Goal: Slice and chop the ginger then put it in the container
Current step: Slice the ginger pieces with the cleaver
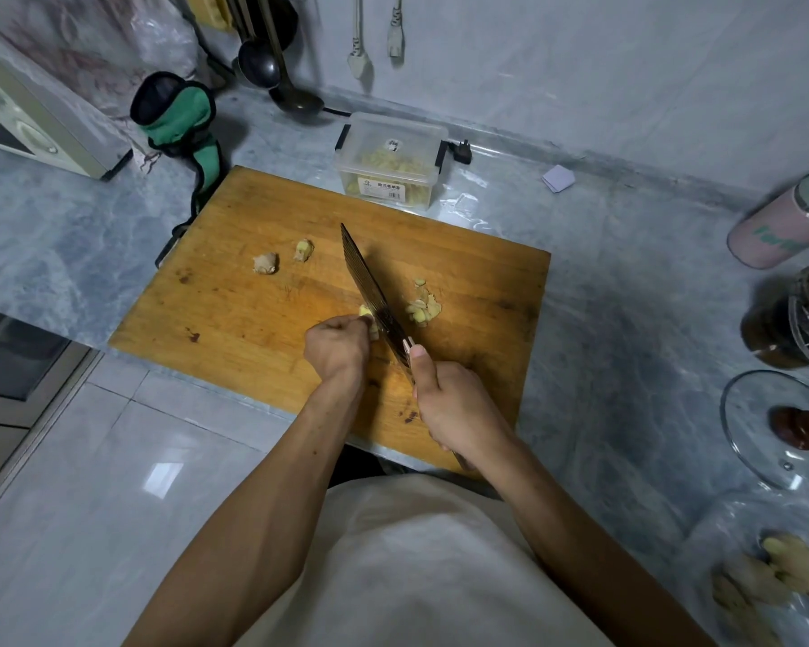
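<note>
On the cutting board [253, 319], near its front edge, a ginger piece [365, 312] was pinched by the curled left hand [336, 347] against the knife [374, 296] blade. The knife handle was gripped by the right hand [458, 408], the blade's long axis pointing toward the worktop's [603, 319] back edge. Slices [422, 306] lay right of the blade; the container [391, 158] stood behind the board.

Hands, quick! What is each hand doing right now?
Left hand: fingers curled, holding the ginger piece down on the cutting board.
Right hand: gripping the cleaver by its handle, blade against the ginger.
</note>
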The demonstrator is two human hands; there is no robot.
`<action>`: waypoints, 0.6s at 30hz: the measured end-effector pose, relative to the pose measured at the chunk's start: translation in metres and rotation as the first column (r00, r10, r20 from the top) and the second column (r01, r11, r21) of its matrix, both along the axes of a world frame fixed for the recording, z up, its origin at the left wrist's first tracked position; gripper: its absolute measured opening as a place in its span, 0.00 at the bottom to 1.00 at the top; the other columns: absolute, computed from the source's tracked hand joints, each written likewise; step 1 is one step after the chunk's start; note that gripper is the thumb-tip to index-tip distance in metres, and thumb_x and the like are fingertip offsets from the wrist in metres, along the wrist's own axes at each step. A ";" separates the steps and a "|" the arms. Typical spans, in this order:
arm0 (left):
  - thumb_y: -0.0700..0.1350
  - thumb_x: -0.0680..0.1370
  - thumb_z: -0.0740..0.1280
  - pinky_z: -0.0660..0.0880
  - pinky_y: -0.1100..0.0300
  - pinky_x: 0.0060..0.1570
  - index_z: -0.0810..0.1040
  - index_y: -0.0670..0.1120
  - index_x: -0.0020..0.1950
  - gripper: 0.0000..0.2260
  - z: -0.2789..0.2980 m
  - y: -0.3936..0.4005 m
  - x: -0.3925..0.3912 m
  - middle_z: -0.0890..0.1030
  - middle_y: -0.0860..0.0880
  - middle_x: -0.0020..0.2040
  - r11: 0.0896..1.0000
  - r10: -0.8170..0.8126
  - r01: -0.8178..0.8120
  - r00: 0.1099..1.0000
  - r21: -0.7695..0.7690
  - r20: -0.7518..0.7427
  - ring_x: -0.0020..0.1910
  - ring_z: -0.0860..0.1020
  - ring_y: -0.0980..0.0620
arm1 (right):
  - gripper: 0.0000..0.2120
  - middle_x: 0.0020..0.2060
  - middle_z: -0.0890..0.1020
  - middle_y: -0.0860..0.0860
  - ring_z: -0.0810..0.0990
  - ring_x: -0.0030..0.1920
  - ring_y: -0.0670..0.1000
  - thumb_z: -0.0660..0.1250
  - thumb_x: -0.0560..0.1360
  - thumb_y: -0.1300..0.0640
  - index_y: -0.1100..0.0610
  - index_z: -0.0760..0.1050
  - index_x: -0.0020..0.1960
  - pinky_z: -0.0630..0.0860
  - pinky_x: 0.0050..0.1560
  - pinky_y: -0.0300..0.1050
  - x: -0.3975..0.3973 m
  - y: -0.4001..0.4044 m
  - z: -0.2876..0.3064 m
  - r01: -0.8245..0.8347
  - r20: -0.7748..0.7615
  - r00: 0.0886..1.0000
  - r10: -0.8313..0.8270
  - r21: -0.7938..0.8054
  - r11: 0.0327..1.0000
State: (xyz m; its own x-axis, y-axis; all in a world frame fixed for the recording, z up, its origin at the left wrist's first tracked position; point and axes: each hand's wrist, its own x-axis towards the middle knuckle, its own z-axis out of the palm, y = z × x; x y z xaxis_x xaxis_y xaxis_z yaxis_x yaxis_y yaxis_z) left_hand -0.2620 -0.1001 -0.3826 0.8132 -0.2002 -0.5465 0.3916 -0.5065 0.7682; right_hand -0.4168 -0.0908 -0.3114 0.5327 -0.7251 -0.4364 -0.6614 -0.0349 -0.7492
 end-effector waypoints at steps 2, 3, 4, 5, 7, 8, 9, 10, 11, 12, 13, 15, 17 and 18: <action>0.40 0.73 0.73 0.82 0.52 0.49 0.81 0.49 0.35 0.08 0.000 -0.001 0.000 0.84 0.46 0.37 1.000 0.011 -0.011 1.000 -0.005 -0.004 0.42 0.84 0.46 | 0.34 0.18 0.70 0.50 0.72 0.23 0.51 0.45 0.85 0.41 0.61 0.72 0.33 0.79 0.38 0.59 0.000 -0.001 0.000 -0.002 -0.003 1.000 0.002 -0.004 1.000; 0.40 0.73 0.73 0.82 0.52 0.49 0.81 0.49 0.35 0.08 0.000 -0.001 0.000 0.84 0.46 0.38 1.000 0.017 -0.017 1.000 -0.002 -0.004 0.42 0.84 0.45 | 0.34 0.19 0.70 0.50 0.72 0.22 0.50 0.45 0.85 0.41 0.60 0.72 0.32 0.79 0.38 0.59 0.000 -0.001 0.000 -0.004 -0.005 1.000 0.004 -0.005 1.000; 0.40 0.73 0.73 0.82 0.52 0.49 0.81 0.49 0.35 0.07 0.001 -0.001 0.000 0.84 0.45 0.39 1.000 0.021 -0.021 1.000 0.001 -0.006 0.43 0.84 0.45 | 0.34 0.19 0.70 0.50 0.71 0.22 0.50 0.45 0.85 0.41 0.59 0.71 0.32 0.79 0.38 0.59 0.001 -0.001 0.000 -0.007 -0.009 1.000 0.007 -0.007 1.000; 0.41 0.73 0.74 0.82 0.52 0.49 0.81 0.48 0.36 0.07 0.001 -0.001 0.000 0.85 0.44 0.39 1.000 0.025 -0.025 1.000 0.004 -0.010 0.43 0.84 0.45 | 0.33 0.19 0.70 0.50 0.71 0.22 0.49 0.44 0.85 0.41 0.59 0.70 0.31 0.79 0.38 0.59 0.001 -0.001 0.000 -0.013 -0.016 1.000 0.013 -0.009 1.000; 0.40 0.73 0.73 0.82 0.52 0.49 0.81 0.48 0.36 0.07 0.001 -0.001 0.000 0.85 0.44 0.40 0.999 0.036 -0.036 0.999 0.006 -0.010 0.44 0.84 0.45 | 0.34 0.17 0.69 0.50 0.69 0.20 0.47 0.44 0.86 0.42 0.58 0.68 0.28 0.79 0.37 0.58 0.003 -0.001 0.001 -0.026 -0.025 0.999 0.026 -0.012 1.000; 0.40 0.73 0.73 0.82 0.51 0.49 0.81 0.48 0.35 0.07 0.001 -0.001 -0.001 0.85 0.43 0.40 0.999 0.037 -0.037 0.999 0.007 -0.007 0.44 0.84 0.45 | 0.34 0.16 0.68 0.50 0.68 0.19 0.46 0.44 0.86 0.42 0.57 0.67 0.28 0.79 0.37 0.58 0.004 -0.001 0.000 -0.031 -0.024 0.999 0.030 -0.010 0.999; 0.39 0.73 0.72 0.82 0.51 0.49 0.81 0.49 0.35 0.08 0.001 -0.001 -0.001 0.85 0.43 0.40 0.999 0.034 -0.034 0.999 0.005 0.000 0.43 0.84 0.45 | 0.34 0.15 0.69 0.49 0.68 0.18 0.45 0.44 0.86 0.42 0.57 0.66 0.27 0.78 0.37 0.57 0.004 -0.001 0.000 -0.032 -0.021 0.999 0.032 -0.005 0.999; 0.39 0.73 0.72 0.82 0.51 0.49 0.80 0.49 0.34 0.09 0.001 -0.001 -0.002 0.85 0.43 0.40 1.000 0.028 -0.028 1.000 0.004 0.006 0.43 0.84 0.45 | 0.34 0.15 0.69 0.48 0.68 0.17 0.45 0.44 0.86 0.42 0.57 0.66 0.28 0.78 0.37 0.57 0.005 -0.002 -0.001 -0.030 -0.016 0.999 0.030 0.001 1.000; 0.39 0.73 0.72 0.82 0.50 0.49 0.80 0.49 0.33 0.10 0.001 -0.001 -0.002 0.85 0.43 0.40 1.000 0.025 -0.025 1.000 0.000 0.009 0.43 0.84 0.45 | 0.33 0.15 0.69 0.47 0.68 0.17 0.44 0.44 0.86 0.42 0.57 0.66 0.28 0.77 0.37 0.57 0.005 -0.002 -0.002 -0.027 -0.012 1.000 0.028 0.008 1.000; 0.38 0.73 0.72 0.82 0.50 0.49 0.80 0.49 0.33 0.10 0.000 -0.001 -0.002 0.85 0.43 0.40 1.000 0.027 -0.027 1.000 -0.005 0.008 0.43 0.84 0.44 | 0.33 0.15 0.69 0.47 0.68 0.17 0.44 0.44 0.86 0.41 0.56 0.66 0.28 0.77 0.37 0.57 0.005 -0.003 -0.003 -0.026 -0.009 1.000 0.026 0.011 1.000; 0.38 0.73 0.72 0.82 0.50 0.49 0.80 0.49 0.33 0.10 0.000 -0.001 -0.002 0.85 0.43 0.40 0.999 0.030 -0.030 1.000 -0.010 0.005 0.43 0.84 0.44 | 0.33 0.15 0.70 0.47 0.68 0.17 0.44 0.44 0.86 0.41 0.56 0.66 0.28 0.78 0.37 0.57 0.005 -0.003 -0.003 -0.026 -0.009 1.000 0.026 0.008 1.000; 0.37 0.73 0.71 0.82 0.50 0.49 0.81 0.49 0.34 0.10 -0.001 -0.001 -0.003 0.85 0.43 0.40 1.000 0.023 -0.023 1.000 -0.011 0.007 0.43 0.84 0.44 | 0.33 0.15 0.70 0.48 0.68 0.17 0.44 0.44 0.86 0.42 0.56 0.66 0.27 0.78 0.36 0.57 0.003 -0.003 -0.005 -0.022 -0.012 1.000 0.022 0.000 1.000; 0.37 0.73 0.70 0.82 0.50 0.48 0.82 0.47 0.36 0.08 0.000 0.000 -0.003 0.85 0.44 0.40 1.000 0.017 -0.017 1.000 -0.012 0.011 0.42 0.84 0.44 | 0.34 0.15 0.69 0.48 0.68 0.17 0.45 0.44 0.86 0.42 0.56 0.66 0.27 0.79 0.37 0.58 0.001 -0.002 -0.006 -0.021 -0.013 1.000 0.021 -0.001 1.000; 0.37 0.73 0.70 0.82 0.50 0.48 0.82 0.47 0.36 0.08 0.000 0.000 -0.003 0.85 0.44 0.39 1.000 0.016 -0.016 1.000 -0.012 0.011 0.42 0.84 0.44 | 0.34 0.15 0.69 0.48 0.68 0.18 0.45 0.44 0.86 0.42 0.56 0.66 0.27 0.79 0.37 0.58 0.001 -0.002 -0.006 -0.023 -0.012 1.000 0.023 0.000 1.000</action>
